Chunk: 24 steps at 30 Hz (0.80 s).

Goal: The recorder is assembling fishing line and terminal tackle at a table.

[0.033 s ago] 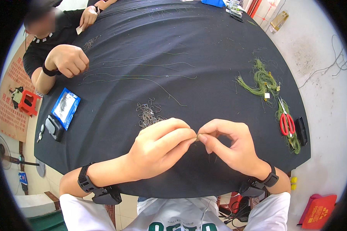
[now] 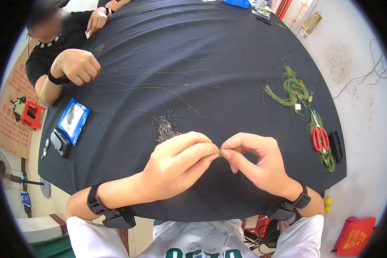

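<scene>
- Co-worker's nearer hand (image 2: 78,67) has shifted very slightly.
- Left hand (image 2: 176,165) and right hand (image 2: 263,165) meet, both pinching a tiny, mostly hidden piece (image 2: 220,155) above the worktop (image 2: 245,116), toward its 6 o'clock edge.
- Piled metal hooks (image 2: 164,129) lie at 10 o'clock from there; red-handled scissors (image 2: 320,138) near 3.

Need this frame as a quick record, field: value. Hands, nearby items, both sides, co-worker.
left hand: fingertips pinched, meeting the right hand's
right hand: thumb and forefinger tips together
held item: too small to identify
beyond left hand: pile of small metal hooks
table centre: thin strands on black cloth
table right: green thread bundle, red-handled scissors, black case
table left: blue packet
co-worker: bent hand above strand ends
</scene>
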Each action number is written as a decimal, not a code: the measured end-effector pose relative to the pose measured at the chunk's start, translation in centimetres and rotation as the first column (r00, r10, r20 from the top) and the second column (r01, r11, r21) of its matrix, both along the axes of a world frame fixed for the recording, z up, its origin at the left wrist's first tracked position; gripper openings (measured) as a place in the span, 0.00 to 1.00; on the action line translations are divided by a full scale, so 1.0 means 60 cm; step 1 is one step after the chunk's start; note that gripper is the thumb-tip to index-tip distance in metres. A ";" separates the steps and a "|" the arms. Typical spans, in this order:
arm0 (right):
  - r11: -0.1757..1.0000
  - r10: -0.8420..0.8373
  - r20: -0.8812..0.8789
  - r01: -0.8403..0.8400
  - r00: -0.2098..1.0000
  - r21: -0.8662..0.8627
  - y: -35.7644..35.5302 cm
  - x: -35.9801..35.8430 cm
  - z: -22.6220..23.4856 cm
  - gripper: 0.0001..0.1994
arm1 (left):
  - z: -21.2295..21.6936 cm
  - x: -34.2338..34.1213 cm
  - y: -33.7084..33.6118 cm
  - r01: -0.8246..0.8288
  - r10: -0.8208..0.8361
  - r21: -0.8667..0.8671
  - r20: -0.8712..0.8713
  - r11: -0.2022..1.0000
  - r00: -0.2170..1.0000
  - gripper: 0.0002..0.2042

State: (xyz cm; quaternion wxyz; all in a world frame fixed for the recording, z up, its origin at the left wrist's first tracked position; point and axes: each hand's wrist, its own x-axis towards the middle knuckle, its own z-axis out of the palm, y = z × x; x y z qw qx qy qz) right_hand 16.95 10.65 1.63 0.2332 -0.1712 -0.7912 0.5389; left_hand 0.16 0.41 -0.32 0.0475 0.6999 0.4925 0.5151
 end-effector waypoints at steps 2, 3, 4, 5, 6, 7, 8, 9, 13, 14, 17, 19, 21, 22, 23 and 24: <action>0.994 -0.002 0.024 0.005 1.000 -0.110 -0.001 0.000 0.002 0.03 | 0.000 -0.001 0.000 -0.003 0.003 -0.006 0.004 1.000 1.000 0.07; 0.998 0.001 0.023 0.001 1.000 -0.058 -0.001 0.000 0.002 0.03 | 0.000 -0.001 0.000 -0.005 0.006 -0.012 0.009 1.000 1.000 0.07; 1.000 0.004 0.022 -0.004 1.000 -0.005 0.000 0.000 0.002 0.03 | -0.001 -0.001 0.000 -0.006 0.006 -0.012 0.009 1.000 1.000 0.07; 1.000 0.003 0.022 -0.003 1.000 -0.004 -0.001 0.000 0.002 0.03 | 0.000 0.000 0.000 -0.009 0.009 -0.019 0.016 1.000 1.000 0.07; 1.000 -0.002 0.013 0.002 1.000 0.030 -0.001 0.000 0.001 0.03 | 0.000 0.001 0.000 -0.012 0.013 -0.026 0.023 1.000 1.000 0.07; 0.998 -0.007 0.004 0.007 1.000 0.065 -0.001 0.000 0.000 0.03 | 0.001 0.001 0.000 -0.011 0.012 -0.026 0.023 1.000 1.000 0.07; 0.998 -0.007 0.004 0.007 1.000 0.065 -0.001 0.000 0.000 0.03 | 0.002 0.000 -0.001 -0.010 0.011 -0.040 0.025 0.999 1.000 0.07; 0.998 -0.015 0.003 0.015 1.000 0.055 -0.001 0.000 -0.001 0.02 | 0.002 0.000 -0.002 -0.010 0.011 -0.053 0.026 0.999 1.000 0.07; 0.999 -0.029 0.014 0.028 0.999 0.046 -0.002 -0.001 0.000 0.02 | 0.001 -0.001 -0.001 -0.004 0.006 -0.060 0.040 0.998 0.999 0.07; 0.999 -0.028 0.014 0.028 1.000 0.046 -0.002 -0.001 -0.001 0.02 | 0.001 -0.002 -0.001 -0.002 0.003 -0.058 0.031 0.998 1.000 0.08; 0.998 -0.027 0.001 0.027 1.000 0.058 -0.002 -0.001 -0.003 0.02 | 0.004 -0.002 -0.003 0.007 -0.006 -0.076 0.023 0.997 1.000 0.08; 0.998 -0.023 -0.003 0.023 1.000 0.064 -0.001 0.000 -0.004 0.02 | 0.005 -0.001 -0.004 0.016 -0.013 -0.094 0.024 0.995 1.000 0.08; 0.997 -0.022 0.002 0.022 1.000 0.073 -0.001 0.000 -0.004 0.02 | 0.005 -0.002 -0.004 0.017 -0.014 -0.098 0.026 0.995 1.000 0.08; 0.996 -0.022 0.006 0.021 1.000 0.082 -0.001 0.000 -0.005 0.02 | 0.005 -0.002 -0.004 0.017 -0.015 -0.099 0.026 0.995 1.000 0.08; 0.996 -0.022 0.006 0.021 1.000 0.082 -0.001 0.000 -0.004 0.02 | 0.006 -0.002 -0.005 0.018 -0.016 -0.103 0.025 0.994 1.000 0.08; 0.995 -0.019 0.006 0.018 1.000 0.097 -0.001 0.000 -0.004 0.02 | 0.006 -0.002 -0.005 0.019 -0.017 -0.108 0.024 0.994 1.000 0.08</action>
